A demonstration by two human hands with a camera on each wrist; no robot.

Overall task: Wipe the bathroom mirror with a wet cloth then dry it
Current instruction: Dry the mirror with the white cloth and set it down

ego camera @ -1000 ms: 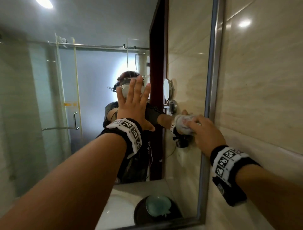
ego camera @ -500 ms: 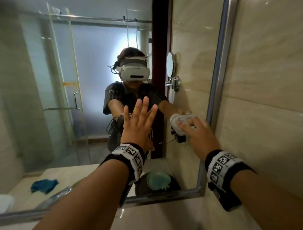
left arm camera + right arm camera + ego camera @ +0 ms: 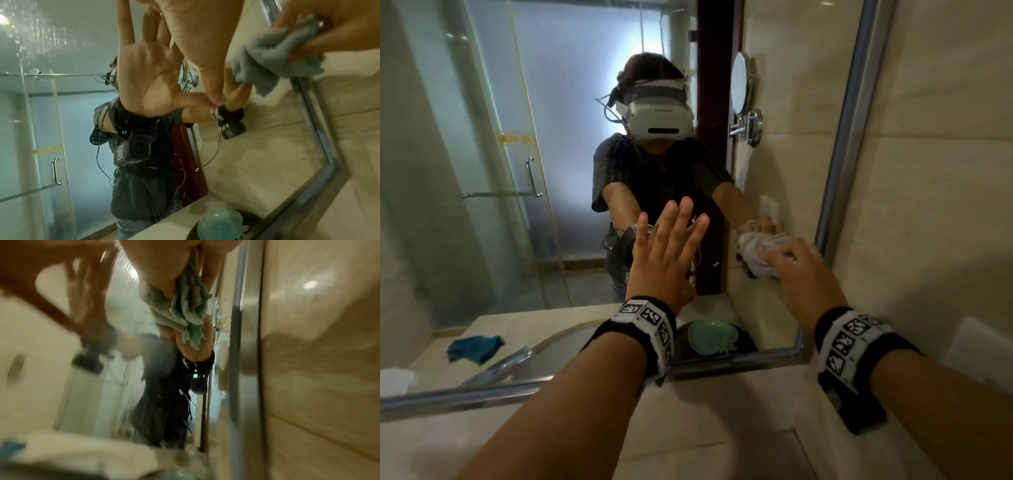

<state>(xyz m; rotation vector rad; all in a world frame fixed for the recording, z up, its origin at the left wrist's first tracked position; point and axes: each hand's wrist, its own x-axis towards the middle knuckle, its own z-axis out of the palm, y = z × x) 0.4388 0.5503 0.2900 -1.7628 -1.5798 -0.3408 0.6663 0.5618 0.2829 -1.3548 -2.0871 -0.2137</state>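
- The mirror fills the head view from about nine o'clock to one o'clock; its metal frame runs down the right side and along the bottom edge, against beige tiled wall.
- The left hand, near the centre of the head view, lies flat with fingers straight and slightly spread, palm against the glass, holding nothing.
- The right hand, at about three o'clock from the left hand, has its fingers curled round a bunched cloth and presses it on the glass just beside the right frame edge, low on the mirror.
- In the left wrist view the cloth looks grey-green and crumpled at about one o'clock.
- Reflected at about seven o'clock, a blue rag lies on the counter.
- A teal dish shows at about six o'clock, by the bottom frame.
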